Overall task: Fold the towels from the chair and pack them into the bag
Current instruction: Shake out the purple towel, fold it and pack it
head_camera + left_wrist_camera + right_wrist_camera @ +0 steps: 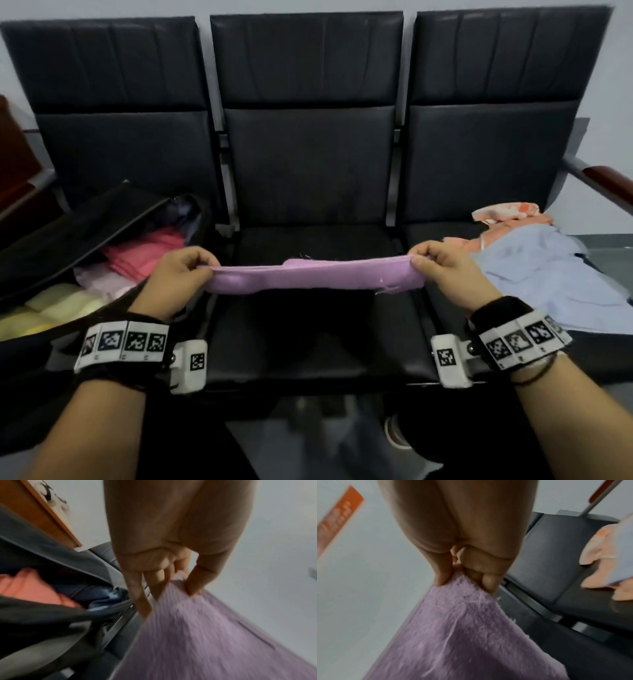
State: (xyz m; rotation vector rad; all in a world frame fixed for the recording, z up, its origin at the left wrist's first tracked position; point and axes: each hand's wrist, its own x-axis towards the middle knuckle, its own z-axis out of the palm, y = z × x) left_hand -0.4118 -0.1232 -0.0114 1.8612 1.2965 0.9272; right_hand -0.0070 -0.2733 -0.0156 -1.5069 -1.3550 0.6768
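A purple towel (317, 275) is held stretched above the middle seat (315, 329) of the black chair, one end pinched by the left hand (176, 277), the other by the right hand (448, 270), thumbs pressed against curled fingers (155, 582). An open bag (44, 246) holding folded towels (144, 253) is seen left; blue and orange towels (544, 263) lie right.

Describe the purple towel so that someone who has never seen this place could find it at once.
Find the row of three black seats and look in front of the middle one. There the left hand and right hand pinch the ends of the purple towel, stretched between them. It alone is purple and held up; the others lie in the bag or on the right seat.
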